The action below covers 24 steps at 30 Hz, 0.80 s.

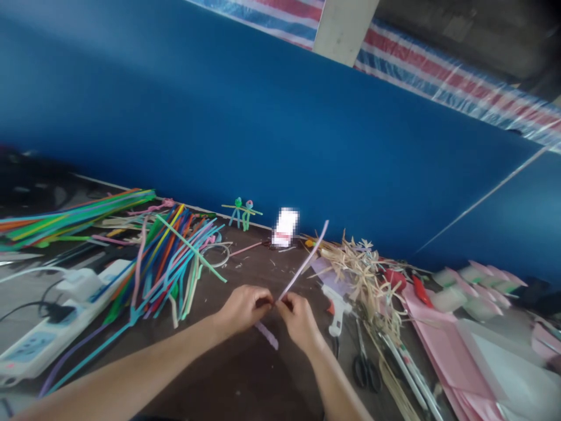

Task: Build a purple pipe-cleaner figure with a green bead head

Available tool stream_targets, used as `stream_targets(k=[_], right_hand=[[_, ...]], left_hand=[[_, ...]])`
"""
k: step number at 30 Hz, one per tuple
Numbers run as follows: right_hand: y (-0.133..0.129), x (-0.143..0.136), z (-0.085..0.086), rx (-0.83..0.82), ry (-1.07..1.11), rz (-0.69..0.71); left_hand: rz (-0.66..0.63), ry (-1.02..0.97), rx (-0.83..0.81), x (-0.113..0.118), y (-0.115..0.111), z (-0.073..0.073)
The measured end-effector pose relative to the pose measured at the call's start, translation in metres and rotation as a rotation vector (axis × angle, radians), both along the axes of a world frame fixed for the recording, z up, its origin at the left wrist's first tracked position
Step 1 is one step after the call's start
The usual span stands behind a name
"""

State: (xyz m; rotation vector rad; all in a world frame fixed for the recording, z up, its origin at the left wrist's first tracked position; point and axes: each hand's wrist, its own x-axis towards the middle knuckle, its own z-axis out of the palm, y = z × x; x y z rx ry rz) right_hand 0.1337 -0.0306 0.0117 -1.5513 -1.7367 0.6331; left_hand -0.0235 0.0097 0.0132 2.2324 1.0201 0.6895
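1. While both bare hands meet over the dark brown tabletop (236, 386), a long, thin, pale lilac fuzzy stem (305, 261), seemingly a pipe cleaner, slants up and away from their fingertips.
2. The right hand (298, 318) pinches the stem near its lower end; the left hand (245, 305) is closed on it just beside, though its exact hold is hidden from me.
3. Just below the fingertips runs a short, thick, crinkled lilac piece (268, 337); I cannot tell whether it joins the stem.
4. I'd judge the stem very light, with soft pile over a bendable wire core: unlikely to slip, ready to keep a bend, hardly fragile. Its cut tip could prick.
5. Best hold, to my mind: one pinch right beside any bend, the other hand guiding the loose length higher up. The crinkled piece probably wants a gentle touch, lest its pile flatten.
6. Left of the left hand lies a heap of multicoloured fuzzy stems (164, 275); right of the right hand, near it, are a white glue gun (337, 318) and black-handled scissors (363, 355).
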Motion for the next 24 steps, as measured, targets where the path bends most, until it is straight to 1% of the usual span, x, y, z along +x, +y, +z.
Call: stream_targets(k=[3,6,11,16,24], right_hand=[[0.0011,-0.0005,0.0053,-0.078,0.077,0.016],[0.0007,-0.0013,0.0077,-0.099,0.103,0.034],[-0.0001,-0.004,0.0034,-0.074,0.034,-0.011],[-0.0006,-0.0042,0.0029,-0.04,-0.039,-0.018],[0.0002,-0.0061,0.0029,-0.044,-0.048,0.001]], left_hand=[[0.008,-0.005,-0.035,-0.0019,0.0,0.0008],[0.026,-0.006,-0.122,-0.0031,0.0014,0.0018],[0.008,-0.026,-0.204,-0.0025,0.0013,0.0036],[0.0,-0.027,-0.185,-0.0028,0.0013,0.0048],[0.007,0.008,-0.108,-0.0054,-0.0011,0.0037]])
